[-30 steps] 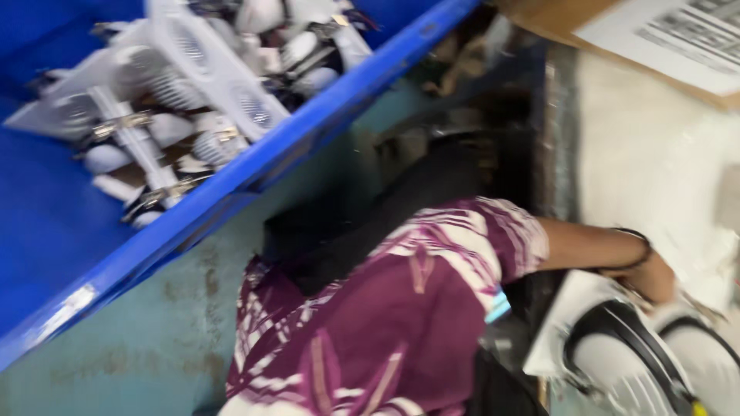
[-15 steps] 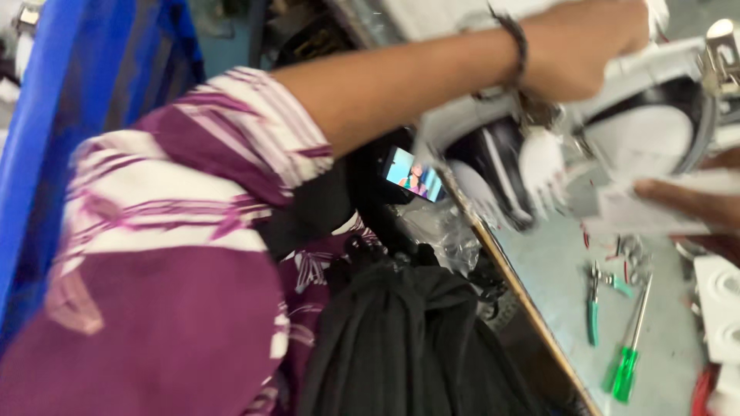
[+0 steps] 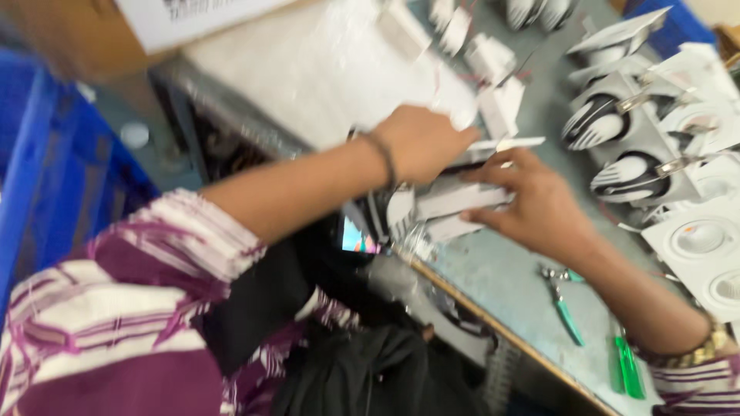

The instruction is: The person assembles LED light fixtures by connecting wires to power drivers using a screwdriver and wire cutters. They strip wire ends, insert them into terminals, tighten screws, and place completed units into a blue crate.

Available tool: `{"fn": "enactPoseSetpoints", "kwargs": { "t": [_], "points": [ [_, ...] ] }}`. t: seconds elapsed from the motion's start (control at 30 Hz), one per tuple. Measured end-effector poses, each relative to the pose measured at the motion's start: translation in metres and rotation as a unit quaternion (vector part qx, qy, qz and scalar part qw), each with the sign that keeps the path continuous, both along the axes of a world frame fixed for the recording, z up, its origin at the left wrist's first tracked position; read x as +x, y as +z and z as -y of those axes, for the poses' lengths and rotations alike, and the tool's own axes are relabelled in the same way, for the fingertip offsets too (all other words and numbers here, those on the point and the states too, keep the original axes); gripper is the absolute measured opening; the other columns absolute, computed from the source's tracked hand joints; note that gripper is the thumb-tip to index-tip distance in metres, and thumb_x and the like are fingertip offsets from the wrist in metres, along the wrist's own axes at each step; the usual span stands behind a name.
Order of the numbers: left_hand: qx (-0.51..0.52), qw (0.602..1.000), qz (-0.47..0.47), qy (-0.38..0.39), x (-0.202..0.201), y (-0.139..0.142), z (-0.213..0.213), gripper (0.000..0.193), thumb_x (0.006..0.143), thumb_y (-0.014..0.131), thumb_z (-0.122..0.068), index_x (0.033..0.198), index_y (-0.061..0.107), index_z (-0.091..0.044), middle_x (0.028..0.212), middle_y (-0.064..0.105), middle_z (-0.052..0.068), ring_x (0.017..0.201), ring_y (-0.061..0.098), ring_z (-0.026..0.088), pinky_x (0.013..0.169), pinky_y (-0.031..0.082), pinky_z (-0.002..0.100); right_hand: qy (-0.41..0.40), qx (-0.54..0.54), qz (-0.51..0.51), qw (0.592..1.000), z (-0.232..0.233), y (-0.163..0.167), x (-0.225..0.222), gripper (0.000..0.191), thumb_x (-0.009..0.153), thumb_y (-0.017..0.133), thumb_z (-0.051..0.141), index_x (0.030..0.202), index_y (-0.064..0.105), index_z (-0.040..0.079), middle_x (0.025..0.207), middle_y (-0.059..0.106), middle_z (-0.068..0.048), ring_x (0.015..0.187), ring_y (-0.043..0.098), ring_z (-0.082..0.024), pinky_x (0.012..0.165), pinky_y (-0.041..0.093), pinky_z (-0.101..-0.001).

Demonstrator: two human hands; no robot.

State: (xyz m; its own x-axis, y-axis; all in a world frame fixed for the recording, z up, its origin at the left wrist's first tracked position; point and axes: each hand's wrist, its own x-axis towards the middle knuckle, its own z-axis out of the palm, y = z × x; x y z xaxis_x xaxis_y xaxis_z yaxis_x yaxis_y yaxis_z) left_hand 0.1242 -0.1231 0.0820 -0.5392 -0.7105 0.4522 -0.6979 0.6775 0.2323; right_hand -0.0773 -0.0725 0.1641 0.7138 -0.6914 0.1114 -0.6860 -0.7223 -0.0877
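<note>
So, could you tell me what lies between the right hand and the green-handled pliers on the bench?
Only bare grey benchtop, seen in the head view.

A grey workbench (image 3: 493,270) carries white light fittings (image 3: 694,239), green-handled pliers (image 3: 565,308) and a green screwdriver (image 3: 628,366).

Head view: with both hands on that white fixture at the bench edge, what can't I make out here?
- White fixture: motion blur smears its shape; the left hand covers its top.
- Right hand: its fingers lie on the fixture, grip unclear in the blur.
- Green-handled pliers: tips too blurred to read.
- Green screwdriver: tip not discernible.
- Cardboard box: cut off by the top edge.
</note>
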Motion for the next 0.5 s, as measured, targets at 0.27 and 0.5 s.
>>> {"fn": "enactPoseSetpoints", "kwargs": {
  "t": [0.27,0.5],
  "points": [
    [-0.101,0.987,-0.045,0.113,-0.003,0.019,-0.052,0.016,0.085,0.064,-0.019,0.100,0.065,-0.012,0.091,0.070,0.013,0.068,0.072,0.033,0.059,0.055,0.046,-0.059,-0.022,0.031,0.998,0.015,-0.007,0.011,0.049,0.067,0.088,0.030,0.109,0.074,0.009,0.113,0.063,-0.018,0.089,0.067,-0.037,0.078,0.055,-0.0461],
    [-0.185,0.948,-0.012,0.261,-0.027,0.017,-0.074,0.094,0.048,0.075,-0.062,0.120,0.057,-0.004,0.113,0.067,0.015,0.102,0.068,0.037,0.098,0.035,0.064,0.034,-0.126,0.056,0.990,0.051,-0.030,-0.009,0.036,0.075,0.078,0.009,0.110,0.072,0.003,0.104,0.068,-0.020,0.096,0.065,-0.042,0.081,0.051,-0.0499]
  ]
}}
